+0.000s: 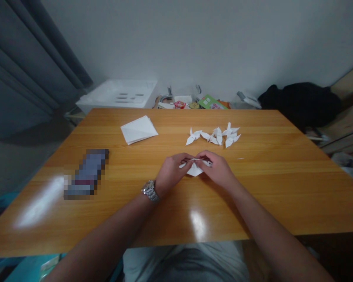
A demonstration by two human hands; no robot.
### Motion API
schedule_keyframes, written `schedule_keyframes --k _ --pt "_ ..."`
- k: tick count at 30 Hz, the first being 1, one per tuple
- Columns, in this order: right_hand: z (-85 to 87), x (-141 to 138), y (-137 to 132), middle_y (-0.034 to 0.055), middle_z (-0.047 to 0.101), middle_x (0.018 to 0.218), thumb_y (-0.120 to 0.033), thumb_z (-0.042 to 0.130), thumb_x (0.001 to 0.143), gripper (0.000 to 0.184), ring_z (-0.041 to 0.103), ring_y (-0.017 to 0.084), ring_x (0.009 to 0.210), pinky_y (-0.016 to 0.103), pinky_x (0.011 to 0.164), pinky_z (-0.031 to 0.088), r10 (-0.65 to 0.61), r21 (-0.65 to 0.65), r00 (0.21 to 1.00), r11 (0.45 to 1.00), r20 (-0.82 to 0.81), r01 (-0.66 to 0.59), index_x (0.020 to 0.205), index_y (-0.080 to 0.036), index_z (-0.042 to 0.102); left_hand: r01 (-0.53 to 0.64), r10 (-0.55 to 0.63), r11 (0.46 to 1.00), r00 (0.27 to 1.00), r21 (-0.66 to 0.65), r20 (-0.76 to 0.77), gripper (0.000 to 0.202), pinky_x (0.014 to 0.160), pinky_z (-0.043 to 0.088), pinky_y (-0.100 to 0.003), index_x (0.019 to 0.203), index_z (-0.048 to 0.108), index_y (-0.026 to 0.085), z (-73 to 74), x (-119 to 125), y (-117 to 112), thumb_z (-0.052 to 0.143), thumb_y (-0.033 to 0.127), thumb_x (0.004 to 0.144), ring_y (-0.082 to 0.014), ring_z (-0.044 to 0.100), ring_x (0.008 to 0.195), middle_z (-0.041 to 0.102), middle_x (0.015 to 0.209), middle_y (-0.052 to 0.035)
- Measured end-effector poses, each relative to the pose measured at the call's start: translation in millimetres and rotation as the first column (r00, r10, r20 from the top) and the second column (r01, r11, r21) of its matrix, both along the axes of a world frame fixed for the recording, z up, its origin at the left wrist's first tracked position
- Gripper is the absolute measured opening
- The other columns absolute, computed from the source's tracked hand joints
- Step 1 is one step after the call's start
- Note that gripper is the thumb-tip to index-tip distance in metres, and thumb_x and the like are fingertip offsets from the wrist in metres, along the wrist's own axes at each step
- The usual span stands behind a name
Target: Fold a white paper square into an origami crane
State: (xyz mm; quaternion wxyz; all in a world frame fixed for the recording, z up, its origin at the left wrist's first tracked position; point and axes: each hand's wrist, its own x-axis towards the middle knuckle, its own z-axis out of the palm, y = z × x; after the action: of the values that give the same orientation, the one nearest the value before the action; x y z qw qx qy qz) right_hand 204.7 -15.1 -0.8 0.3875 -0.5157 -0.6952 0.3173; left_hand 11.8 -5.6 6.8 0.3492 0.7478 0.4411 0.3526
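Note:
Between my two hands is a small folded piece of white paper (195, 170), pinched along its top edge above the wooden table. My left hand (174, 170), with a metal watch on the wrist, grips the paper's left side. On the right side, my right hand (217, 167) closes on it with thumb and fingers. Part of the paper is hidden behind the fingers. Just beyond my hands lie several white folded paper cranes (214, 136) in a loose row. Farther left rests a stack of white paper sheets (139, 130).
A blurred-out phone (88, 172) lies on the left of the wooden table (282, 188). A thin white strip (240, 158) is right of my hands. Behind the far edge are a white plastic tray (117, 94), a green booklet (211, 102) and a black cloth heap (300, 102).

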Motion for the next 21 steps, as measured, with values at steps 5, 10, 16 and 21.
schedule_keyframes --k 5,10,16,21 --pt "-3.4 -4.6 -0.4 0.0008 0.071 0.085 -0.027 0.062 0.088 0.008 0.064 0.017 0.078 0.027 0.072 0.045 -0.035 0.016 0.994 0.999 0.101 0.033 0.087 -0.02 0.067 -0.034 0.034 0.995 0.999 -0.093 -0.003 0.015 0.071 0.053 -0.023 0.096 0.072 0.019 -5.1 3.1 -0.1 0.064 0.029 0.089 -0.0166 0.072 0.081 0.077 0.09 -0.0032" --pt "-2.7 -10.6 -1.9 0.0009 0.07 0.081 -0.023 0.061 0.087 0.006 0.063 0.017 0.075 0.026 0.069 0.042 -0.033 -0.015 0.985 0.999 0.169 0.036 0.083 -0.02 0.064 -0.117 0.108 0.99 0.988 -0.081 -0.107 0.016 0.062 0.046 -0.023 0.084 0.072 0.018 -6.8 2.4 3.0 0.063 0.031 0.088 -0.0156 0.068 0.071 0.075 0.079 -0.0019" --pt "-2.7 -11.4 -1.5 0.0001 0.068 0.076 -0.02 0.062 0.084 0.007 0.061 0.016 0.072 0.025 0.065 0.039 -0.043 -0.014 0.97 0.999 0.239 0.048 0.078 -0.02 0.062 -0.109 0.1 0.993 0.98 -0.046 -0.17 0.018 0.063 0.045 -0.025 0.086 0.072 0.018 -10.6 2.0 2.5 0.06 0.032 0.089 -0.0168 0.068 0.073 0.075 0.083 -0.0039" --pt "-3.0 -11.8 -2.3 0.0009 0.069 0.078 -0.022 0.062 0.086 0.007 0.061 0.017 0.072 0.026 0.066 0.04 -0.062 0.0 0.979 0.998 0.195 0.064 0.079 -0.019 0.063 -0.079 0.071 0.987 0.996 -0.14 -0.062 0.018 0.068 0.05 -0.025 0.089 0.071 0.018 -18.3 1.5 5.7 0.062 0.034 0.088 -0.0171 0.069 0.077 0.075 0.085 -0.0041"
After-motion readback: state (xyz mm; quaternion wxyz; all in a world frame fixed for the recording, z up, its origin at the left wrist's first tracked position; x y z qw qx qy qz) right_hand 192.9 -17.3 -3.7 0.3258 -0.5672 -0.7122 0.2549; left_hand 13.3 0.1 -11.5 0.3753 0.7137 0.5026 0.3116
